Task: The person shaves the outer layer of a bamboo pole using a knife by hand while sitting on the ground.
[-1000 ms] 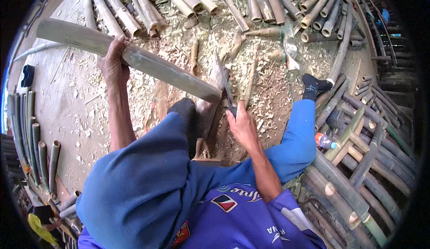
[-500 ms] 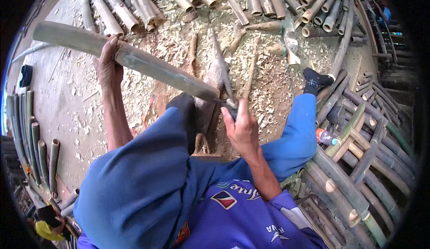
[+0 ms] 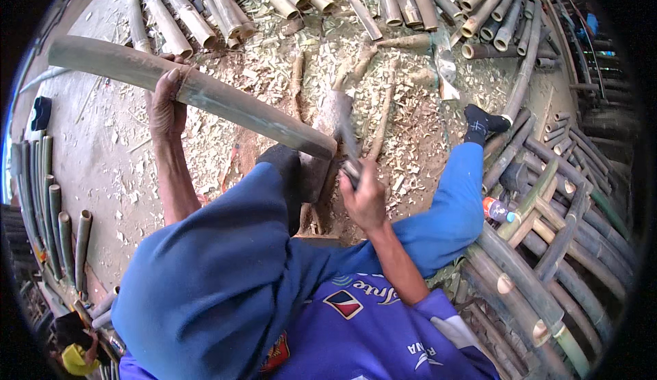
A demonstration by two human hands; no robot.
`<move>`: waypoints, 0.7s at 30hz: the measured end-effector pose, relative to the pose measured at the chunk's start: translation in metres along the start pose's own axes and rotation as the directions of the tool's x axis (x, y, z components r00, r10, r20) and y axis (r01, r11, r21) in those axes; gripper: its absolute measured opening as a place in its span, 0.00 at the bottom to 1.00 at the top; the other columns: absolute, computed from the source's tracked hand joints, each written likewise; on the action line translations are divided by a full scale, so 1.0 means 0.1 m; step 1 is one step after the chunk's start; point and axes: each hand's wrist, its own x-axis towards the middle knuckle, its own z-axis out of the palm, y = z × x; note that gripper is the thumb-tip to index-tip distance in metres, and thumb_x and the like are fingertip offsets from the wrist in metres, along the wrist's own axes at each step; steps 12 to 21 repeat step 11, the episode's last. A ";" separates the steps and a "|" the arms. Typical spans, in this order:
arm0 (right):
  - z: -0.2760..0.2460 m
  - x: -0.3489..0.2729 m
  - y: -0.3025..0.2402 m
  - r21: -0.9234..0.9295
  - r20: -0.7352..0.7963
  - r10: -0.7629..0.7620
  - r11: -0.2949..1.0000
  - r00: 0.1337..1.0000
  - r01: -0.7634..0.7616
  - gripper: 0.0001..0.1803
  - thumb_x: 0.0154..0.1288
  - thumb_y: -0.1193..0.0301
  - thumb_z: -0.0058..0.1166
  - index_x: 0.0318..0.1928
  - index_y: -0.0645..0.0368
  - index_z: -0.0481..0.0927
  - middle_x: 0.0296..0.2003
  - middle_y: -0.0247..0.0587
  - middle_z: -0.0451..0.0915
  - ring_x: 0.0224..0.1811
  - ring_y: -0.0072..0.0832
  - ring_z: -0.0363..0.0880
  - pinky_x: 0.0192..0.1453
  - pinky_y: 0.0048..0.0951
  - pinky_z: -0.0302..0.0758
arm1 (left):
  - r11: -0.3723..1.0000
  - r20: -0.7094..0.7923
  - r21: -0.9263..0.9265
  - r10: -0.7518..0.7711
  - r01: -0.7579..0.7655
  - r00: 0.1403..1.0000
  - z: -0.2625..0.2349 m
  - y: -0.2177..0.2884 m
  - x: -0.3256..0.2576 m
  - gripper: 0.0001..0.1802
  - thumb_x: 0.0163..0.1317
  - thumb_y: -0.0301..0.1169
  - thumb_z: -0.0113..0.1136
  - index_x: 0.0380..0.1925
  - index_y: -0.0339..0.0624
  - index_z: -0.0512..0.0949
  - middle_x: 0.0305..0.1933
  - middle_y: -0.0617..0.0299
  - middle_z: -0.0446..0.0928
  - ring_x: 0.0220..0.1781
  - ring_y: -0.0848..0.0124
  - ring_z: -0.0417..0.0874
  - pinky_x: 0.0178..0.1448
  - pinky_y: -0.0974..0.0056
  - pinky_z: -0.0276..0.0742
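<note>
My left hand is wrapped around a long bamboo pole near its upper left part. The pole slants down to the right, and its lower end rests at a wooden block beside my dark-socked foot. In my right hand is the dark handle of a knife. Its blade points away from me, just right of the pole's lower end and apart from it. Motion blurs the blade, so its full outline is unclear.
Pale shavings cover the ground around the block. Cut bamboo lengths lie along the far side, and more poles line the left. At right stand a bamboo frame and a small bottle. A person in yellow is at lower left.
The knife's blade has swung off the pole's lower end to the right. The pole has turned a little in my left hand, and its lower end sits slightly lower.
</note>
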 end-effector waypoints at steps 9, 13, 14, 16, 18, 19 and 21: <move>-0.22 0.24 -0.33 -0.187 0.104 0.214 0.963 0.971 -0.192 0.18 0.72 0.64 0.56 0.51 0.63 0.68 0.27 0.62 0.81 0.31 0.61 0.82 0.33 0.54 0.75 | 0.993 -0.475 0.117 0.081 -0.028 0.876 0.02 -0.12 0.04 0.40 0.46 0.39 0.84 0.56 0.36 0.74 0.42 0.57 0.79 0.40 0.67 0.84 0.45 0.61 0.85; -0.32 0.20 -0.46 -0.083 0.012 0.105 0.991 0.994 -0.104 0.18 0.69 0.64 0.61 0.51 0.59 0.70 0.31 0.58 0.83 0.32 0.53 0.86 0.35 0.51 0.77 | 0.978 -0.474 0.191 0.170 -0.088 0.864 0.08 -0.16 0.02 0.38 0.47 0.37 0.84 0.56 0.35 0.74 0.46 0.55 0.81 0.39 0.67 0.84 0.44 0.63 0.85; -0.32 0.20 -0.46 -0.083 0.012 0.105 0.991 0.994 -0.104 0.18 0.69 0.64 0.61 0.51 0.59 0.70 0.31 0.58 0.83 0.32 0.53 0.86 0.35 0.51 0.77 | 0.978 -0.474 0.191 0.170 -0.088 0.864 0.08 -0.16 0.02 0.38 0.47 0.37 0.84 0.56 0.35 0.74 0.46 0.55 0.81 0.39 0.67 0.84 0.44 0.63 0.85; -0.32 0.20 -0.46 -0.083 0.012 0.105 0.991 0.994 -0.104 0.18 0.69 0.64 0.61 0.51 0.59 0.70 0.31 0.58 0.83 0.32 0.53 0.86 0.35 0.51 0.77 | 0.978 -0.474 0.191 0.170 -0.088 0.864 0.08 -0.16 0.02 0.38 0.47 0.37 0.84 0.56 0.35 0.74 0.46 0.55 0.81 0.39 0.67 0.84 0.44 0.63 0.85; -0.32 0.20 -0.46 -0.083 0.012 0.105 0.991 0.994 -0.104 0.18 0.69 0.64 0.61 0.51 0.59 0.70 0.31 0.58 0.83 0.32 0.53 0.86 0.35 0.51 0.77 | 0.978 -0.474 0.191 0.170 -0.088 0.864 0.08 -0.16 0.02 0.38 0.47 0.37 0.84 0.56 0.35 0.74 0.46 0.55 0.81 0.39 0.67 0.84 0.44 0.63 0.85; -0.32 0.20 -0.46 -0.083 0.012 0.105 0.991 0.994 -0.104 0.18 0.69 0.64 0.61 0.51 0.59 0.70 0.31 0.58 0.83 0.32 0.53 0.86 0.35 0.51 0.77 | 0.978 -0.474 0.191 0.170 -0.088 0.864 0.08 -0.16 0.02 0.38 0.47 0.37 0.84 0.56 0.35 0.74 0.46 0.55 0.81 0.39 0.67 0.84 0.44 0.63 0.85; -0.32 0.20 -0.46 -0.083 0.012 0.105 0.991 0.994 -0.104 0.18 0.69 0.64 0.61 0.51 0.59 0.70 0.31 0.58 0.83 0.32 0.53 0.86 0.35 0.51 0.77 | 0.978 -0.474 0.191 0.170 -0.088 0.864 0.08 -0.16 0.02 0.38 0.47 0.37 0.84 0.56 0.35 0.74 0.46 0.55 0.81 0.39 0.67 0.84 0.44 0.63 0.85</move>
